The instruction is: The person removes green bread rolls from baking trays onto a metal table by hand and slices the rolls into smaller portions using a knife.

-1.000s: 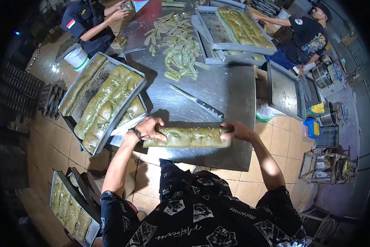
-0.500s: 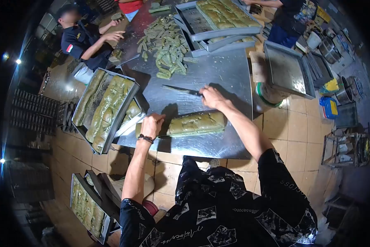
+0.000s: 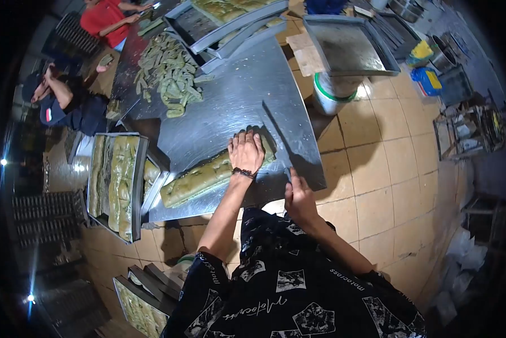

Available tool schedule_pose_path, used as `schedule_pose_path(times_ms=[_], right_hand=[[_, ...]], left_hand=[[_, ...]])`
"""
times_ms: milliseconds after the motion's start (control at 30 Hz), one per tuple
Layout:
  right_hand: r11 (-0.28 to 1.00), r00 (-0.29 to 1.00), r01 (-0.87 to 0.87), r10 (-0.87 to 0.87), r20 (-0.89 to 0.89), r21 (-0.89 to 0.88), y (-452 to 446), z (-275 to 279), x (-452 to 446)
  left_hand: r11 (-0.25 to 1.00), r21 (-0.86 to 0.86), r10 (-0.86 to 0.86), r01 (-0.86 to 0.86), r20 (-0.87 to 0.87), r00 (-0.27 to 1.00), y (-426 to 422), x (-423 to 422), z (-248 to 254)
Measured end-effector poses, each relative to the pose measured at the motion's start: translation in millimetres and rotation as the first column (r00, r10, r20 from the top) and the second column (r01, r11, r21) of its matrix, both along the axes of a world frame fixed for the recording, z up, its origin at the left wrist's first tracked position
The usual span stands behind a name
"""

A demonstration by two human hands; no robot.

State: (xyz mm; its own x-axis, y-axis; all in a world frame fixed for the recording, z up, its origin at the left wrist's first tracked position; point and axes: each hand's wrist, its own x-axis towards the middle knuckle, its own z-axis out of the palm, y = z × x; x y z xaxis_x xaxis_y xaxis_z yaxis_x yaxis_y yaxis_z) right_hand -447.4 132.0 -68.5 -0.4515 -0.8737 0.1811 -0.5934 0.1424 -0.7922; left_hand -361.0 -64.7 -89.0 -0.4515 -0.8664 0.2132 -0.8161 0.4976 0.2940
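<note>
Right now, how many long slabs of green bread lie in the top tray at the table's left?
2: a narrow slab along the top tray's left wall, and a wide slab beside its right wall. The lower tray holds more bread, partly hidden.

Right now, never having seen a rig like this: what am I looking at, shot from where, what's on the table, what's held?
No robot here: these are a person's two bare hands. Every picture comes from one camera worn on the head, looking forward and down.

On the metal table lie a long green loaf and, farther off, a heap of green strips. Trays with more loaves sit at its left edge and far side.

The left hand rests flat on the loaf, near one end. The right hand grips a knife beside that end.
</note>
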Motion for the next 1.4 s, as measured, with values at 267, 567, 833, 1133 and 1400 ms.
schedule_pose_path(times_ms=[267,567,833,1133,1400], right_hand=[[0.981,0.997,-0.069,0.065,0.028,0.183,14,7,13],[0.971,0.989,-0.065,0.094,-0.115,0.231,15,2,13],[0.97,0.989,-0.059,0.089,-0.117,0.236,53,-4,22],[0.981,0.962,-0.019,0.071,-0.265,0.194,29,-23,25],[0.97,0.969,-0.033,0.09,-0.23,0.241,12,-29,19]], left_hand=[[0.994,-0.106,-0.031,0.035,0.043,0.999,1,-6,-25],[0.996,-0.086,0.007,-0.006,0.008,1.0,12,-13,-20],[0.991,-0.137,-0.004,0.005,0.001,1.0,6,-11,-29],[0.994,-0.104,-0.014,0.017,0.035,0.999,7,-12,-28],[0.993,-0.114,-0.014,0.02,0.05,0.999,14,-13,-26]])
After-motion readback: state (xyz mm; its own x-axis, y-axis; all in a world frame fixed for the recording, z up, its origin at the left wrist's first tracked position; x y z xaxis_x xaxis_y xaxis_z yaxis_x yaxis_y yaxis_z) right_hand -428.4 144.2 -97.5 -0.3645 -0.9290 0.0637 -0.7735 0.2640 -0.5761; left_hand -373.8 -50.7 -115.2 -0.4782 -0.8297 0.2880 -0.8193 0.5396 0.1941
